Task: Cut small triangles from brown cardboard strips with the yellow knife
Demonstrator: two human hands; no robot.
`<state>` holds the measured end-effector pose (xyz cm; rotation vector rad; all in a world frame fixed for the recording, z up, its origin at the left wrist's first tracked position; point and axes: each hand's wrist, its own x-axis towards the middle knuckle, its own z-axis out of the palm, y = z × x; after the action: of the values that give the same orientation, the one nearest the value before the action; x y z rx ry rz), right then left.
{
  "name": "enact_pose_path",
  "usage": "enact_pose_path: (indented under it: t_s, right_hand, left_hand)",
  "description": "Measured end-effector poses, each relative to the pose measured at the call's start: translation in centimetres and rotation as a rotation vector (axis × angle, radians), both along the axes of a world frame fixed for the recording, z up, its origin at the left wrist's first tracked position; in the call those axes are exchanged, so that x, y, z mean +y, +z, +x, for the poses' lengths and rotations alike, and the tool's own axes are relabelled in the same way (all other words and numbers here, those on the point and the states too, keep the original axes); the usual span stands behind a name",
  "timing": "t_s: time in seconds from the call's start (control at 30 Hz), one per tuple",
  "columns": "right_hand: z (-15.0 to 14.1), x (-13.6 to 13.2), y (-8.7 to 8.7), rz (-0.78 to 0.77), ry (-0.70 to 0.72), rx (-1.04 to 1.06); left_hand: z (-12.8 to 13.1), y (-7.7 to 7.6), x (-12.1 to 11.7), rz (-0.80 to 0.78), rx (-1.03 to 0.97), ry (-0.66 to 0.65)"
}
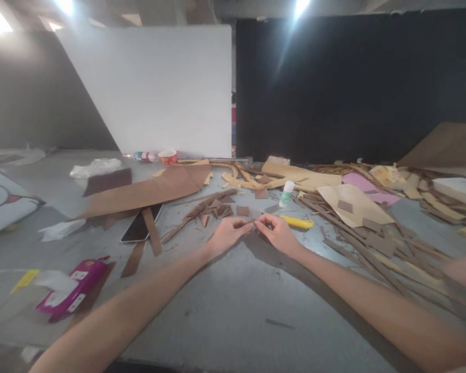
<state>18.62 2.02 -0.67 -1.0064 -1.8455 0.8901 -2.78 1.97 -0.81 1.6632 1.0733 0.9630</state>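
My left hand (pixel 230 233) and my right hand (pixel 276 234) meet above the grey table, fingertips nearly touching. Both are closed in a pinch on a small brown paper piece (pixel 253 223), mostly hidden by the fingers. Just beyond them lies a brown square (pixel 243 211). A yellow utility knife (pixel 297 223) is beside my right hand, and a white and green glue stick (pixel 286 194) stands behind it. To the left of my left hand are folded brown paper pieces (pixel 216 207) and a ridged brown strip (pixel 200 210).
A large brown sheet (pixel 151 191) partly covers a phone (pixel 135 228) on the left. Nearer is a purple tissue pack (pixel 75 290). Brown strips and scraps (pixel 376 241) spread over the right side, with a tan sheet (pixel 355 204). A red cup (pixel 168 157) stands at the back.
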Motion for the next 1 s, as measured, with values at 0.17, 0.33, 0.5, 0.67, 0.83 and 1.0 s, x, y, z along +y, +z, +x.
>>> enact_pose_path:
  t_s: [0.17,0.33,0.5,0.67,0.83,1.0]
  right_hand:
    - [-0.1,0.2,-0.1,-0.007,0.016,-0.008]
    - [-0.2,0.2,-0.1,-0.013,0.051,-0.006]
    - [-0.1,0.2,0.1,0.015,0.036,0.002]
    - [0.1,0.5,-0.2,-0.029,0.026,0.019]
    - [0.2,0.6,-0.4,-0.072,0.009,0.028]
    - [0.0,0.5,-0.3,-0.086,0.005,0.067]
  left_hand:
    - [0.0,0.0,0.0,0.047,0.051,0.011]
    - [0.1,0.5,-0.2,0.094,0.054,-0.025]
    - [0.1,0.5,-0.3,0.149,0.1,-0.049]
    - [0.3,0.6,-0.5,0.155,0.123,-0.044]
    - [0.7,0.4,-0.9,0.171,0.192,0.005]
    - [0.9,0.2,-1.0,0.201,0.251,-0.004]
